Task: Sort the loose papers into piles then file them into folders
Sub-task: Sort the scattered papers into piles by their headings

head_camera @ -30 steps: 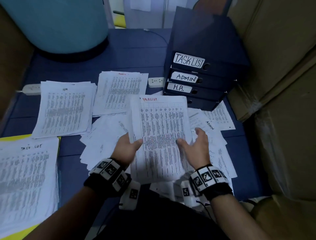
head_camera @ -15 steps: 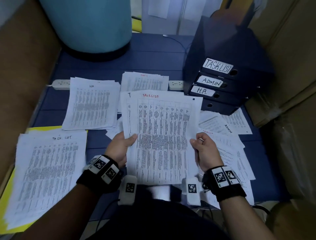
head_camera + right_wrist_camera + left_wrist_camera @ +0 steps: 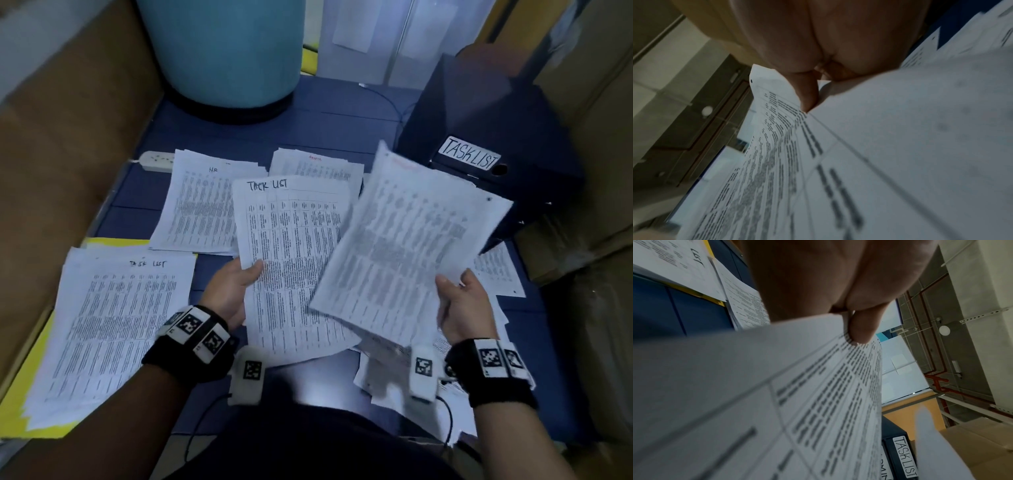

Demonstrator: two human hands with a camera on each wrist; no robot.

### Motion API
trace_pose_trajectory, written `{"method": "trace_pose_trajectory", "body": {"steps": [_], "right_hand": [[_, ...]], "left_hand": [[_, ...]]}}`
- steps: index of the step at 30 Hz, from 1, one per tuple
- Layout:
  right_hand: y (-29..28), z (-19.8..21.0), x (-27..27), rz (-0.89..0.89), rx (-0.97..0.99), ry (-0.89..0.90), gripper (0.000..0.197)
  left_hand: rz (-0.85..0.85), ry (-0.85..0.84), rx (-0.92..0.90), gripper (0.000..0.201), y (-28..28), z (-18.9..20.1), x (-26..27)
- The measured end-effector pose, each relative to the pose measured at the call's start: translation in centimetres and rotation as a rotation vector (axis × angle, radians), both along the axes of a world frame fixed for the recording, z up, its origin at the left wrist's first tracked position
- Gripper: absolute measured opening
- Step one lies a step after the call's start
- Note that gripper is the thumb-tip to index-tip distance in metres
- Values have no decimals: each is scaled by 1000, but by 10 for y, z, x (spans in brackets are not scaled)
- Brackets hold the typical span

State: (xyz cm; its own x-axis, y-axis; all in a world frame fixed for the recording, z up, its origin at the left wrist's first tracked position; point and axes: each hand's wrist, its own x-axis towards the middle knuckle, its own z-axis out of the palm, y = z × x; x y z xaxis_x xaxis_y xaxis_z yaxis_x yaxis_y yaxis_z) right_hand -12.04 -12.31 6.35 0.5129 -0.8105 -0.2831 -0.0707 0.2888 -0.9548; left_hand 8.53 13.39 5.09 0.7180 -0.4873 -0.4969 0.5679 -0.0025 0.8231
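Observation:
My left hand (image 3: 236, 284) pinches the left edge of a printed sheet headed "TASK LIST" (image 3: 294, 260); its thumb (image 3: 861, 331) lies on top of that sheet (image 3: 777, 402). My right hand (image 3: 459, 301) pinches the right edge of a second, blurred printed sheet (image 3: 407, 246), tilted and lifted to the right over the first; the thumb (image 3: 807, 95) presses on this sheet (image 3: 879, 162). A "TASK LIST" pile (image 3: 109, 329) lies at the left on a yellow folder (image 3: 20, 387). An "HR" pile (image 3: 202, 205) and a red-titled pile (image 3: 318, 168) lie further back. Dark binders (image 3: 486, 137), the top one labelled "TASKLIST" (image 3: 469, 156), stand at the right.
Loose papers (image 3: 496, 270) lie under and right of my right hand on the blue floor (image 3: 325, 116). A blue drum (image 3: 222, 51) stands at the back, a white power strip (image 3: 156, 161) beside the HR pile. Cardboard boxes (image 3: 589, 274) flank the right and a brown wall (image 3: 68, 137) the left.
The sheets I held together have come apart: my right hand has pulled the top sheet up and to the right, uncovering the "TASK LIST" sheet in my left hand. The head view has shifted.

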Motion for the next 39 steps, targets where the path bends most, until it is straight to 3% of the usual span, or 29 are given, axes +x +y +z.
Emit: {"method": "trace_pose_trajectory", "body": {"steps": [4,7,12,19,23,25,27,30,34,36,37,39], "right_hand": [[-33,0,-26,-109,64,-42,31],[-41,-1,-27,-80,76,-52,33],[-30,-1,-8,67,113,-63,30],[7,-26,32,346,321,94,30],[23,-40,43,404,385,161,30],[29,-42,46,417,344,144,28],[33,-40,47,390,245,138,26],[38,-30,49,391,-87,232,21],[46,-19,56,419,-285,288,38],[54,-14,60,428,-283,237,22],[56,-14,62,413,-240,186,13],[62,-14,67,383,-182,136,27]], "left_hand": [[7,-9,24,32,-6,0,-1],[4,-17,40,34,-14,-1,-5],[-30,-69,94,22,-32,5,-16],[-89,-39,102,18,-42,7,-28],[-100,-34,66,21,-33,10,-31],[-50,-16,51,22,-26,7,-29],[-14,34,26,40,-18,6,-25],[-28,69,-16,64,-6,0,-17],[-66,-131,105,61,5,-8,-11],[-41,-157,128,60,11,-10,-9],[-31,-171,143,54,13,-10,-7],[-41,-214,164,33,20,-10,-3]]}}
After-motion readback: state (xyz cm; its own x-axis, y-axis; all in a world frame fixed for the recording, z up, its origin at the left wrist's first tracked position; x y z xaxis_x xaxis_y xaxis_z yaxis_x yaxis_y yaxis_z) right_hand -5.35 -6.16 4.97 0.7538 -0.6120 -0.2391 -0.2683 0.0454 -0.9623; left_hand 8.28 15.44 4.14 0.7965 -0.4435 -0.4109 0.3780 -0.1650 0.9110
